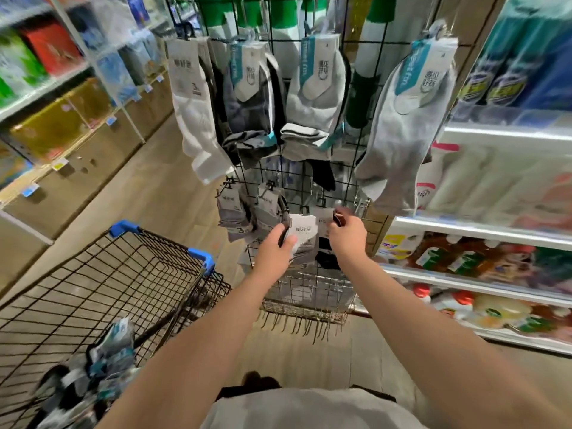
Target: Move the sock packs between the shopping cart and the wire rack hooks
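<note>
Two hands work low on the wire rack point(312, 168), at its near row of hooks. The left hand point(276, 249) has its thumb and fingers curled round a pack of socks point(302, 235) with a white paper label, gripping the pack by its left edge; the right hand point(346, 233) pinches something small and dark at the top right of that pack, most likely its hanger at the hook, though blur keeps me from being certain. The pack sits in the middle of the low row, just right of two grey packs point(244, 212) and touching a black pair point(328, 252) behind it. To do this step well, I judge the left hand should carry the pack's weight and keep it level while the right hand guides the hanger straight along the hook, toward the near side, not downward, so the paper label does not tear. The pull should be slow enough that the black pair behind does not slide off with it. Neighbouring packs hang close, so a narrow path matters. The shopping cart point(123, 274) stands near on the left with other sock packs point(102, 360) already in its near corner, well apart from the rack. Shelves of bottles point(483, 261) run along the right.
</note>
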Available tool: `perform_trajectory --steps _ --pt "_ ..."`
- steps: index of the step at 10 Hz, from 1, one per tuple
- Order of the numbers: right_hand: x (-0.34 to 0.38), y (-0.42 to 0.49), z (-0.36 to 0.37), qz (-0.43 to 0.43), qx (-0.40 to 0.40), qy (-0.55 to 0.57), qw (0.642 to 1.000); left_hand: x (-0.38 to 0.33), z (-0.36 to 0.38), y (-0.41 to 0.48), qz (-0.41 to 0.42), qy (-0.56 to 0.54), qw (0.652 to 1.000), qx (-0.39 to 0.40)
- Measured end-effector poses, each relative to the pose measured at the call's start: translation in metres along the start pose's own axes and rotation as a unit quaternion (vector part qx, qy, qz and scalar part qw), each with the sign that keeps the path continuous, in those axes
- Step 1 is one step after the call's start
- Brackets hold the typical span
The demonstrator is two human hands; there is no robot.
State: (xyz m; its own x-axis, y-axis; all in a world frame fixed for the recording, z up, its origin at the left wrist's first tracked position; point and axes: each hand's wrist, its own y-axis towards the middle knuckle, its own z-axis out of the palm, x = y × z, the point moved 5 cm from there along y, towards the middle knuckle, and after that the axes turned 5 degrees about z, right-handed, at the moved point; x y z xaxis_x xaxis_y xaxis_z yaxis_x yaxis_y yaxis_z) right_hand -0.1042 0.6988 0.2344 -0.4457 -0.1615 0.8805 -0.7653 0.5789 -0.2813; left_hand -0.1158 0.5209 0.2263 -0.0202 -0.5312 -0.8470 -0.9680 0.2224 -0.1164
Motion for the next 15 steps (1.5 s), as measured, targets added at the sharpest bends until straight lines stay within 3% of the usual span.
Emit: perform_trajectory --steps 2,4,7,9,10,11,13,14,15 --pt "0.003 0.014 0.017 -0.011 -0.021 -0.005 1.000 0.009 -0.002 0.020 0.006 0.003 1.000 0.014" --pt "-0.012 0.018 0.028 0.051 -0.025 0.048 0.997 0.015 0.002 0.036 0.014 0.007 0.999 0.035" --pt "0.000 0.043 0.039 0.057 -0.059 0.189 0.979 0.034 0.017 0.067 0.022 0.024 0.998 0.061" --pt "0.000 0.046 0.052 0.115 0.004 0.327 0.938 0.036 0.018 0.079 0.041 0.021 0.997 0.069" --pt "-0.004 0.044 0.055 0.143 0.008 0.450 0.881 0.036 0.019 0.082 0.040 0.008 0.997 0.070" --pt "0.000 0.042 0.060 0.180 0.023 0.500 0.847 0.036 0.017 0.084 0.047 -0.016 0.996 0.073" --pt "-0.018 0.039 0.060 0.163 -0.037 0.509 0.844 0.034 0.017 0.087 0.070 -0.034 0.994 0.074" --pt "-0.013 0.035 0.056 0.115 -0.079 0.425 0.895 0.035 0.022 0.094 0.066 -0.040 0.994 0.074" --pt "-0.017 0.028 0.055 0.116 -0.073 0.404 0.905 0.037 0.031 0.102 0.041 -0.062 0.994 0.079"
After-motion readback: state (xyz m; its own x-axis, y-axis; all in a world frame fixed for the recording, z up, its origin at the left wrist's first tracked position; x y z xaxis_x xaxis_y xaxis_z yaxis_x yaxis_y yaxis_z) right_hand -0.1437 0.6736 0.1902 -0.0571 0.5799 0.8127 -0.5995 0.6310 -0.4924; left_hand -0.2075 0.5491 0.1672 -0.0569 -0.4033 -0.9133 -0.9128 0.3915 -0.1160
